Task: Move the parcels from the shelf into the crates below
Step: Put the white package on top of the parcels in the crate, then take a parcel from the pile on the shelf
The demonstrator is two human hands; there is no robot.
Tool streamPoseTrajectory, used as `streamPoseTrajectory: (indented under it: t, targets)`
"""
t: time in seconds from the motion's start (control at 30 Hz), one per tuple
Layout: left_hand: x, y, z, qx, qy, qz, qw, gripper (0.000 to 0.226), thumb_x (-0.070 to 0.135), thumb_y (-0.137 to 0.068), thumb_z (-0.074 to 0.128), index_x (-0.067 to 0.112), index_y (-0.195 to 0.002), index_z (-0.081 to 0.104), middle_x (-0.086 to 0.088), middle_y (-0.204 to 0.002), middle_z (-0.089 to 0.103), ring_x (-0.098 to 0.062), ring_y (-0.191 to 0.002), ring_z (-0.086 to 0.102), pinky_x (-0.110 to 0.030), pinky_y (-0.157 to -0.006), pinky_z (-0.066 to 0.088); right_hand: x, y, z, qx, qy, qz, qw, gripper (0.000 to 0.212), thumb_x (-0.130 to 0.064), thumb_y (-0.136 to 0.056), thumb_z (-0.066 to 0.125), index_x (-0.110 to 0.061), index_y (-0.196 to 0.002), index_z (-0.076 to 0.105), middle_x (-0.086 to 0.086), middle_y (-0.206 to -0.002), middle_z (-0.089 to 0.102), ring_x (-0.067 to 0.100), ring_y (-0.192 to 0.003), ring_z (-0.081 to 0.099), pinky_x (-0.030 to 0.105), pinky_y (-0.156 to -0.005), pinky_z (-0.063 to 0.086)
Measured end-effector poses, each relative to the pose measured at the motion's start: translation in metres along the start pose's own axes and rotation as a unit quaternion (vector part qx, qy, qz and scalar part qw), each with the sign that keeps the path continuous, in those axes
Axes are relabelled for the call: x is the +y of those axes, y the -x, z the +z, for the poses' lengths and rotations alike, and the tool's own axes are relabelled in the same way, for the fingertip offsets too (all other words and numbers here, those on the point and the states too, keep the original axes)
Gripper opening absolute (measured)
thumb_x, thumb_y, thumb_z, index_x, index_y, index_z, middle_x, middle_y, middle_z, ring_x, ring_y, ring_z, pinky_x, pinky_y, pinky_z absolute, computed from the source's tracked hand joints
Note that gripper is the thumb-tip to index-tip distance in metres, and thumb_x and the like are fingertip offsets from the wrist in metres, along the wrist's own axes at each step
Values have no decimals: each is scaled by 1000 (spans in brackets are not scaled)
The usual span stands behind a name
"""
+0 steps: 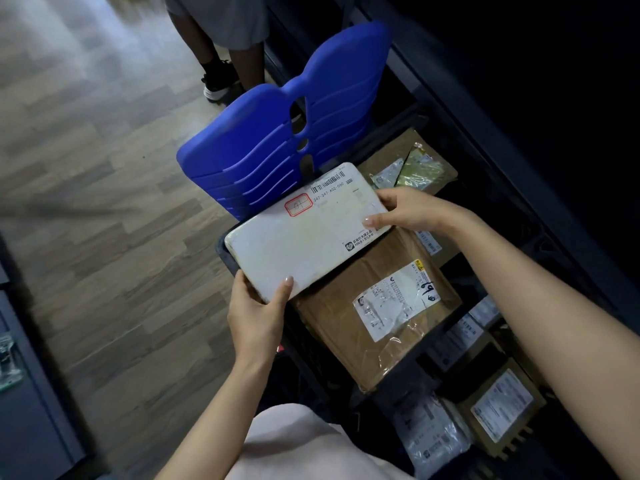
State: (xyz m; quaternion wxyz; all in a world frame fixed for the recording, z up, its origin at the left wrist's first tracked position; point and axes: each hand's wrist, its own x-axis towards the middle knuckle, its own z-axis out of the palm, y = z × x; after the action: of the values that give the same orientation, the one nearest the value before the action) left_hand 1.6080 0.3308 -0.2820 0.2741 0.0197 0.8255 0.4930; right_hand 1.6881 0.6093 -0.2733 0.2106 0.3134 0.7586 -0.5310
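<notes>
A flat white parcel point(298, 237) with a barcode label and a red stamp is held over the dark crate point(221, 251). My left hand point(256, 317) grips its near corner, thumb on top. At its far right edge my right hand point(405, 209) holds it with the thumb on the top face. Under it in the crate lies a brown cardboard parcel point(346, 320) with a white label under clear film. Another brown parcel point(408, 164) lies further back in the crate.
A blue plastic chair point(273, 133) stands right behind the crate. A person's legs and shoes point(221, 77) are beyond it on the wooden floor. More labelled parcels point(498, 407) lie in dark crates at lower right. A dark shelf frame point(519, 161) runs along the right.
</notes>
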Motion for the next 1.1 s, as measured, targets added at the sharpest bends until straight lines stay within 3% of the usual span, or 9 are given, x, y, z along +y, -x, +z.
streamPoseTrajectory:
  t: [0.2,0.27,0.4,0.5,0.6,0.73,0.87,1.0,1.1]
  targets:
    - [36,2,-4,-37,-74,127,989,65,30,-80,73,16,-135,42,-2,-135,53,-19,-127,48,-43,-107,40,-5,43,-2,97,-11,-18,995,67,-45,-79,71,-28,-139,46,-9,-141,51,1,-113,49,21,-92,37]
    - [43,1,0,-49,-149,144,977,78,38,-79,72,10,-141,33,-10,-146,40,-25,-139,33,-45,-111,35,-1,63,-6,151,9,-6,988,75,-49,-78,71,-25,-143,41,-5,-147,44,8,-126,46,24,-101,35]
    - [40,-1,3,-86,-185,72,976,84,38,-78,73,5,-141,27,-20,-150,27,-29,-142,25,-38,-111,33,20,110,-5,211,5,40,977,87,-58,-76,67,-23,-147,33,-2,-153,35,14,-138,36,26,-110,27]
    - [38,-3,-5,-103,-217,44,970,88,36,-79,73,1,-141,23,-25,-154,12,-33,-144,14,-46,-113,29,38,141,4,240,-6,75,968,90,-63,-74,65,-22,-147,32,-2,-153,36,14,-138,36,33,-113,29]
    - [59,0,-4,-99,-240,144,955,84,38,-79,72,2,-140,28,-20,-156,12,-29,-146,9,-46,-114,26,46,165,14,266,-20,95,959,94,-67,-71,63,-24,-148,31,-4,-153,35,14,-139,35,35,-114,30]
    - [116,22,23,-176,-249,286,908,94,52,-81,64,12,-151,14,-2,-161,11,-18,-147,13,-40,-118,21,38,193,12,323,-57,81,941,100,-71,-65,62,-23,-148,31,-3,-152,36,14,-138,36,37,-114,30]
    - [178,55,59,-243,-232,384,860,90,51,-83,61,17,-151,12,0,-160,14,-18,-147,16,-40,-118,22,24,221,-5,372,-54,61,925,98,-67,-66,65,-22,-147,33,-1,-152,37,14,-137,38,36,-115,30]
    - [243,84,95,-260,-224,471,813,93,59,-81,59,15,-151,15,0,-159,19,-22,-146,19,-37,-113,27,4,257,-44,441,-54,38,895,109,-80,-53,60,-27,-145,36,-7,-150,39,8,-136,38,32,-115,30]
    - [291,99,119,-255,-210,517,789,88,60,-80,60,12,-146,26,0,-152,34,-24,-141,31,-29,-100,32,-10,284,-79,490,-40,21,871,110,-82,-53,57,-26,-145,36,-8,-150,40,8,-136,39,34,-114,31]
